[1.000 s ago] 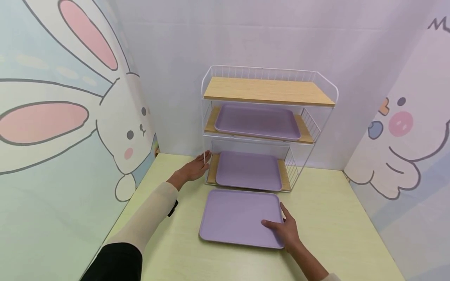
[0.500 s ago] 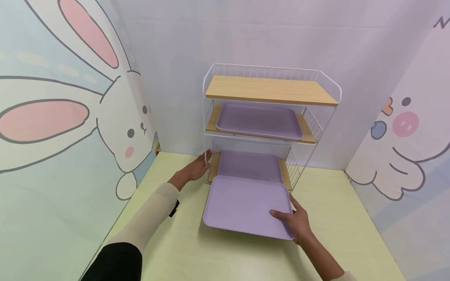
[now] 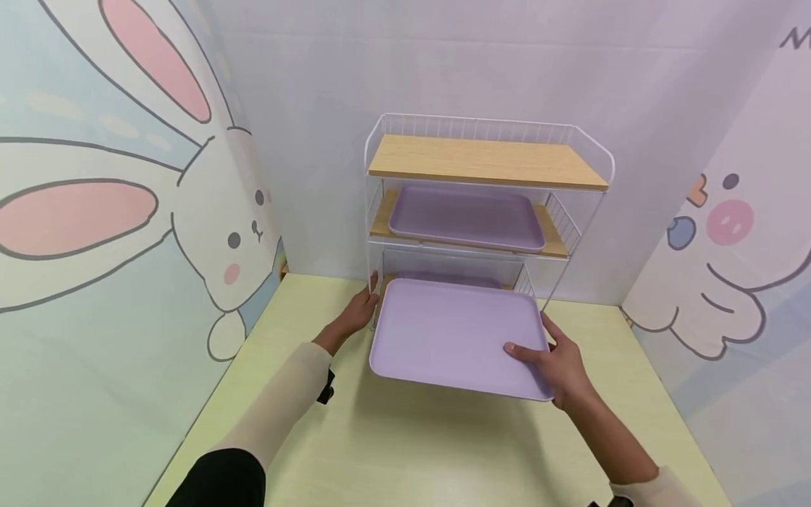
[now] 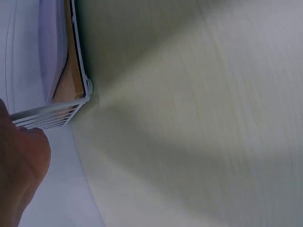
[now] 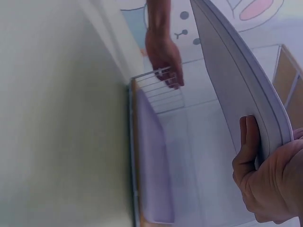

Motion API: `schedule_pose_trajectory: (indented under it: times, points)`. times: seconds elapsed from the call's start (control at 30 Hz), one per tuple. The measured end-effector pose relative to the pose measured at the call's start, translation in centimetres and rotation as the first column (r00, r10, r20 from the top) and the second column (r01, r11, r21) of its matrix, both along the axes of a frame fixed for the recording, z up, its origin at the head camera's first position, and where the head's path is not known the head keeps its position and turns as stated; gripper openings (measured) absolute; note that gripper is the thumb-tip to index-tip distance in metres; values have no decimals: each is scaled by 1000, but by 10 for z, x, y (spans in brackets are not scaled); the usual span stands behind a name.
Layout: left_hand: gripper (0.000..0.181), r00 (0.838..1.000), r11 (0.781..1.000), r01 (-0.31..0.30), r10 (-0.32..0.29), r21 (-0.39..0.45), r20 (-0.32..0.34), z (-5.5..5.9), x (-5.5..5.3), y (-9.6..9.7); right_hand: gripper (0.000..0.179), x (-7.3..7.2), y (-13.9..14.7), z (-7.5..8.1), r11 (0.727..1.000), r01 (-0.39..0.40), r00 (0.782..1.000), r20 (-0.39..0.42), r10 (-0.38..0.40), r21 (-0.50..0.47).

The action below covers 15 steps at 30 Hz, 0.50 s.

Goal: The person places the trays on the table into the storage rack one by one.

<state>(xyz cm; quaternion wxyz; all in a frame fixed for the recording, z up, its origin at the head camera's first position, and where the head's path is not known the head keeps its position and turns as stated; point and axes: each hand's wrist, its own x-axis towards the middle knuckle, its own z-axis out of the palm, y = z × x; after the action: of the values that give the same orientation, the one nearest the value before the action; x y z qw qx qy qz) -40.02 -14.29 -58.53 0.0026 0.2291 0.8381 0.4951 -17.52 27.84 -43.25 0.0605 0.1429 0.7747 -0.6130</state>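
Note:
My right hand grips a purple tray by its right edge, thumb on top and fingers underneath. The tray hangs above the table, in front of the rack's bottom tier. In the right wrist view, curled fingers press its underside. My left hand rests against the left wire side of the white rack, fingers fairly straight; some fingertips are behind the wires. A second purple tray lies on the bottom shelf, mostly hidden in the head view. Another purple tray lies on the middle shelf.
The rack's top wooden shelf has a low wire rail around it. Pale yellow table extends in front of the rack. Cloth walls with cartoon figures stand close behind and on both sides.
My right hand has lifted the tray off the table, moving it up, forward and slightly right, so it now covers most of the bottom shelf. My left hand has turned slightly at the rack's side.

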Motion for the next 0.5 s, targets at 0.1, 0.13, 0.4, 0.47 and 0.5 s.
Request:
schedule_pose_trajectory:
  times: [0.1, 0.13, 0.4, 0.47, 0.5]
  points:
    - [67, 998, 997, -52, 49, 62, 46, 27, 24, 14, 122, -2, 0, 19, 1000, -18, 1000, -3, 18, 2]
    - [67, 997, 995, -58, 53, 84, 57, 34, 30, 17, 123, -2, 0, 25, 1000, -22, 1000, -5, 22, 0]
    - [73, 999, 970, -43, 35, 239, 38, -64, -47, -1, 122, -2, 0, 65, 999, -32, 999, -18, 32, -3]
    - [70, 994, 942, -12, -25, 335, 106, -84, -66, -5, 122, 0, 1, 73, 999, -36, 999, -20, 37, 16]
    - [69, 991, 928, 1, -52, 373, 127, -93, -74, -6, 122, 1, 1, 78, 999, -38, 999, -22, 39, 26]
